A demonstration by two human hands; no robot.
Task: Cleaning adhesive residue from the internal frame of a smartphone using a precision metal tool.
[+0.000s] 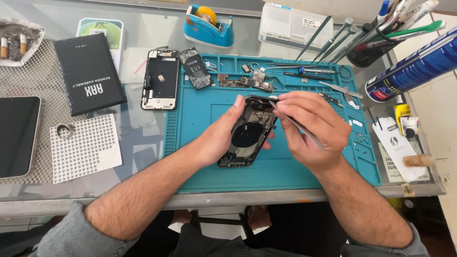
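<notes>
Left hand point(220, 138) grasps the opened black phone housing point(248, 135) tilted over the teal rubber mat point(200, 162); right hand point(312, 126) pinches slim metal tweezers point(304, 133) at its top edge, bare mat below

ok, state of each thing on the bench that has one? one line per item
left hand: holds opened phone housing, tilted above teal mat
right hand: grips metal tweezers, tips at the housing's top edge
second phone frame: flat, opened
logic board: removed, on mat
tablet: screen dark
tape dispenser: roll loaded
</notes>
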